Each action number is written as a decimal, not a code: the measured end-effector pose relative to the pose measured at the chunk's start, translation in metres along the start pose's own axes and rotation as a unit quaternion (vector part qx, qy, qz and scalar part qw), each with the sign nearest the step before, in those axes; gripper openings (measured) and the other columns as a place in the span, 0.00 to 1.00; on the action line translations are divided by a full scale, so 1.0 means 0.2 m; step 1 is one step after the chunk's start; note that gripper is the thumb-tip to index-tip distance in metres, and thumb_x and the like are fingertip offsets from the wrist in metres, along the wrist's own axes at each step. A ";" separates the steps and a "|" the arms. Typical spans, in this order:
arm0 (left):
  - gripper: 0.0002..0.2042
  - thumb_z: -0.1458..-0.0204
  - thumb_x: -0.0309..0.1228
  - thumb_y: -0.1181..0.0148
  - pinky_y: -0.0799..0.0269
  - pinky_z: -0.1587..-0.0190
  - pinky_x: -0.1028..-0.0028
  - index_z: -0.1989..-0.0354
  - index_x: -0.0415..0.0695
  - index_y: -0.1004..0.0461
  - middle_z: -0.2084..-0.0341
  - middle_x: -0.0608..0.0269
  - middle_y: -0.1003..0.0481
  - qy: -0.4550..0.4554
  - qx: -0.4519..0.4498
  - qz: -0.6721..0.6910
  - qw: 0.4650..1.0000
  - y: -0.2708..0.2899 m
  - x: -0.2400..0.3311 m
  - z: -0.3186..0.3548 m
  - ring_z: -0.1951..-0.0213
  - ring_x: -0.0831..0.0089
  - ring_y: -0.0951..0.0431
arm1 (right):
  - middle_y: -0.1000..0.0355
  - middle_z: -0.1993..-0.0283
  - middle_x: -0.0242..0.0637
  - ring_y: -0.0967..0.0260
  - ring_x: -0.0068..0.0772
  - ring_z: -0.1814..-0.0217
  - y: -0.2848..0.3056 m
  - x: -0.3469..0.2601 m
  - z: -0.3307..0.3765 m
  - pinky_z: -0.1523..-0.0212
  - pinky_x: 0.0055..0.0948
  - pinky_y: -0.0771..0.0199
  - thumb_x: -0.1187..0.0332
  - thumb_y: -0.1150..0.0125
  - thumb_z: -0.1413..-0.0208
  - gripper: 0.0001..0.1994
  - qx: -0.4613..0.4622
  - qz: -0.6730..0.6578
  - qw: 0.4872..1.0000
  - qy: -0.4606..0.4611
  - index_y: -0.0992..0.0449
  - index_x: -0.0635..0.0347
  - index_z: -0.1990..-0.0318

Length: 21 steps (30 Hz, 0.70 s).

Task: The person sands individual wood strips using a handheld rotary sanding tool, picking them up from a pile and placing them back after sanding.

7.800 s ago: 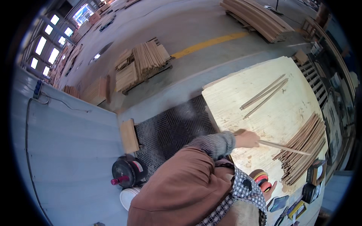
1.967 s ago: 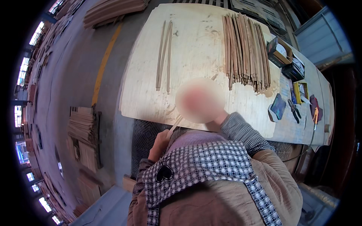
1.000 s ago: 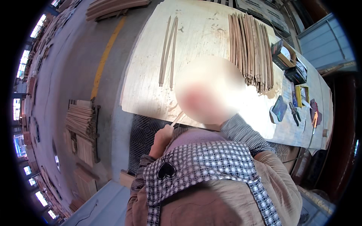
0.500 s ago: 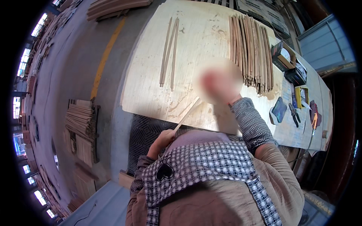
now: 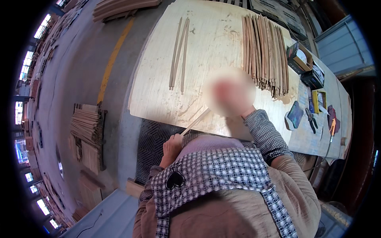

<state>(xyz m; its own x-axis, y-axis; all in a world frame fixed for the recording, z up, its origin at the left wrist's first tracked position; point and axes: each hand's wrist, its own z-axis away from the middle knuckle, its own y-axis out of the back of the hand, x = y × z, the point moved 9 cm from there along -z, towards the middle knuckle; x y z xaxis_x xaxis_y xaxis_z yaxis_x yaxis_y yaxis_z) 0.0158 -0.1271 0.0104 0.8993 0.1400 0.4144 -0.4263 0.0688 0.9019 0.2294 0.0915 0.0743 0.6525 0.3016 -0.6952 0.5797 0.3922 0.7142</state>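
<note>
My left hand (image 5: 172,145) is closed around the near end of a thin pale wooden strip (image 5: 195,121). The strip slants away to the right over the near edge of the table and runs into a blurred patch. In that patch is my right hand (image 5: 234,102); its fingers are smeared out, with something reddish beside them, so its grip does not show. Beyond lie several loose wooden strips (image 5: 177,55), lengthwise on the pale tabletop (image 5: 214,35). A dense row of brownish wooden strips (image 5: 266,55) lies at the far right.
On the table's right side are an open cardboard box (image 5: 300,58), a dark box (image 5: 313,77), a yellow box (image 5: 318,98), pliers (image 5: 311,120), a dark pad (image 5: 294,115) and an orange-handled tool (image 5: 332,126) with a hose. A stack of wooden strips (image 5: 85,127) stands left on the floor.
My left hand has shifted slightly up and right, with its end of the strip. My right hand stays in the blurred patch, about where it was. The loose strips have not moved.
</note>
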 end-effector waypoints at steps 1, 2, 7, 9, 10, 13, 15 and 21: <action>0.10 0.46 0.39 0.51 0.30 0.75 0.55 0.72 0.46 0.35 0.78 0.53 0.30 0.007 0.000 0.001 1.000 -0.02 -0.02 0.00 0.77 0.51 0.26 | 0.44 0.46 0.50 0.45 0.48 0.44 0.03 -0.01 -0.01 0.47 0.41 0.44 0.68 0.48 0.48 0.23 0.003 0.020 1.000 -0.009 0.42 0.47 0.42; 0.11 0.46 0.40 0.51 0.30 0.75 0.55 0.72 0.46 0.34 0.78 0.53 0.29 0.014 -0.001 0.003 1.000 -0.04 -0.03 -0.01 0.77 0.51 0.26 | 0.43 0.48 0.50 0.43 0.49 0.46 0.03 -0.05 0.01 0.49 0.42 0.42 0.68 0.48 0.48 0.23 0.006 0.028 1.000 -0.001 0.40 0.47 0.43; 0.13 0.45 0.42 0.54 0.30 0.72 0.55 0.71 0.45 0.34 0.78 0.53 0.29 0.026 -0.027 0.002 0.999 0.00 0.04 -0.08 0.74 0.51 0.25 | 0.37 0.56 0.54 0.35 0.53 0.54 -0.26 -0.36 0.17 0.58 0.44 0.31 0.66 0.47 0.52 0.21 0.002 -0.055 0.990 0.129 0.35 0.42 0.48; 0.14 0.45 0.43 0.55 0.30 0.71 0.54 0.70 0.45 0.33 0.78 0.53 0.29 0.050 -0.041 -0.006 0.998 -0.01 0.02 -0.08 0.73 0.50 0.25 | 0.35 0.59 0.55 0.32 0.55 0.57 -0.36 -0.41 0.20 0.62 0.45 0.27 0.66 0.46 0.54 0.20 -0.005 -0.131 0.979 0.159 0.33 0.40 0.49; 0.15 0.45 0.44 0.56 0.30 0.70 0.53 0.71 0.44 0.34 0.78 0.51 0.28 0.045 -0.042 -0.005 0.998 -0.01 0.02 -0.07 0.72 0.49 0.25 | 0.35 0.59 0.55 0.32 0.55 0.58 -0.35 -0.42 0.21 0.63 0.45 0.27 0.66 0.46 0.54 0.20 -0.002 -0.124 0.979 0.163 0.32 0.40 0.49; 0.16 0.44 0.45 0.56 0.31 0.69 0.52 0.70 0.44 0.33 0.78 0.47 0.27 0.055 -0.050 0.027 0.997 -0.04 -0.02 -0.06 0.72 0.47 0.26 | 0.34 0.60 0.48 0.31 0.48 0.61 -0.19 -0.39 0.18 0.64 0.40 0.27 0.70 0.44 0.57 0.18 0.031 -0.051 0.984 0.166 0.32 0.46 0.54; 0.16 0.43 0.45 0.57 0.32 0.68 0.51 0.70 0.43 0.33 0.78 0.45 0.27 0.062 -0.075 0.041 0.994 -0.07 -0.03 -0.06 0.72 0.45 0.26 | 0.31 0.60 0.44 0.30 0.43 0.61 -0.07 -0.29 0.10 0.65 0.38 0.27 0.66 0.44 0.54 0.16 0.039 0.027 0.990 0.133 0.31 0.52 0.55; 0.16 0.41 0.41 0.59 0.37 0.66 0.47 0.71 0.40 0.34 0.76 0.38 0.29 0.111 -0.133 0.095 0.980 -0.03 0.01 -0.06 0.68 0.39 0.29 | 0.28 0.63 0.43 0.30 0.44 0.61 -0.04 -0.13 0.00 0.61 0.39 0.29 0.63 0.46 0.50 0.14 0.027 0.071 0.996 0.041 0.29 0.57 0.57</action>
<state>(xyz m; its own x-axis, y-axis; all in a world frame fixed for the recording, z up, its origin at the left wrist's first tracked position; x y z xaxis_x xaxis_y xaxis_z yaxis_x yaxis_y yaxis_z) 0.0185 -0.1153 0.0033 0.7705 0.3843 0.5085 -0.6208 0.2714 0.7355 0.2068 0.0808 0.0868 0.6893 0.4220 -0.5889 0.5109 0.2931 0.8081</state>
